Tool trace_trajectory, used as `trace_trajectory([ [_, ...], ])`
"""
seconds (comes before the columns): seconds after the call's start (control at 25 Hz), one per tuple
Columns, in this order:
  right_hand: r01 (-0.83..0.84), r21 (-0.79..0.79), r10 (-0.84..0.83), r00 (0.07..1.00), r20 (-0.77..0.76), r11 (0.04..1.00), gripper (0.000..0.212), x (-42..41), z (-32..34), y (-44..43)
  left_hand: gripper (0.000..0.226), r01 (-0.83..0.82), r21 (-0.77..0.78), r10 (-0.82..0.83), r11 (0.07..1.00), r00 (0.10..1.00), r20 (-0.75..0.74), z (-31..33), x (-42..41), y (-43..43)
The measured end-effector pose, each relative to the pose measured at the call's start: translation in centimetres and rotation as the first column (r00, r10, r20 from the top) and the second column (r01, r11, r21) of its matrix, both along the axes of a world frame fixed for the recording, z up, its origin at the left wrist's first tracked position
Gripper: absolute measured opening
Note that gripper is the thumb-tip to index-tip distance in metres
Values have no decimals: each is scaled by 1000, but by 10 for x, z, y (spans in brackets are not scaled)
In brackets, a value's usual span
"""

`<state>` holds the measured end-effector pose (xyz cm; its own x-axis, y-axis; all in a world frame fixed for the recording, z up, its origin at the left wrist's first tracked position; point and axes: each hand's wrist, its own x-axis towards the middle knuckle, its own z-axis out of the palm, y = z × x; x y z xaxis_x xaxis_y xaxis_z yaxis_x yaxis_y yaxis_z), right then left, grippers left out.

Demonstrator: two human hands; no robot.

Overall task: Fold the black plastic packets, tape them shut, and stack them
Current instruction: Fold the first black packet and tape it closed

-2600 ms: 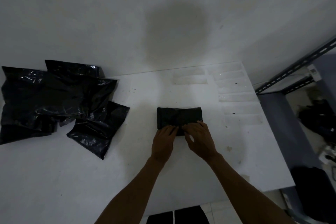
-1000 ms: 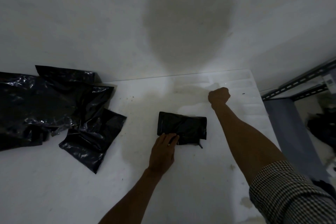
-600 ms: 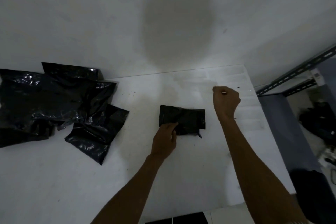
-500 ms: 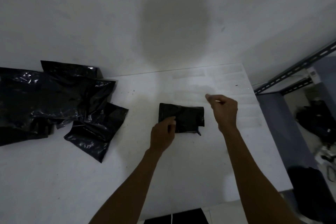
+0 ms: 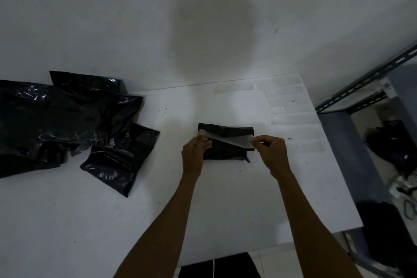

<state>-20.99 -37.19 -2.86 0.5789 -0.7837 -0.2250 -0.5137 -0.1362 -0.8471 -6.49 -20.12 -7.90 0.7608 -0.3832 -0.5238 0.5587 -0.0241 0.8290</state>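
Note:
A folded black plastic packet (image 5: 228, 152) lies on the white table (image 5: 158, 210) in front of me. A strip of clear tape (image 5: 228, 139) stretches across its top, held at both ends. My left hand (image 5: 195, 153) pinches the tape's left end over the packet's left edge. My right hand (image 5: 269, 150) pinches the right end just past the packet's right edge. A heap of loose, unfolded black packets (image 5: 67, 124) lies at the table's left.
More clear tape strips (image 5: 288, 106) are stuck in rows on the table's far right corner. A grey metal shelf frame (image 5: 361, 88) stands to the right, with dark items on the floor beyond it. The wall is close behind the table.
My right hand reached to the tape strips at the far right, came back with one, and now both hands hold it stretched over the packet. My left hand shifted from pressing the packet to pinching the tape.

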Motion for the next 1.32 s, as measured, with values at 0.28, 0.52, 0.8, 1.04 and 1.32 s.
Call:
trace_trajectory([
  [0.28,-103,-129,115,990,83,986,6,-11,-7,2,35,-113,64,116,992,993,-36,3,0,0],
  [0.52,-123,-172,150,976,155,977,11,-16,-8,5,18,-57,231,41,971,996,74,-11,5,1],
  [0.8,89,-235,-106,992,-63,968,22,-3,-34,4,3,-61,357,-49,932,955,292,-8,0,3],
  [1.04,140,-256,-178,975,-132,956,24,-1,-50,14,9,-129,459,-92,879,899,428,-16,-10,6],
  [1.32,188,-222,-221,966,-135,957,23,-2,-62,26,8,-202,484,-40,851,895,444,-27,-21,10],
])
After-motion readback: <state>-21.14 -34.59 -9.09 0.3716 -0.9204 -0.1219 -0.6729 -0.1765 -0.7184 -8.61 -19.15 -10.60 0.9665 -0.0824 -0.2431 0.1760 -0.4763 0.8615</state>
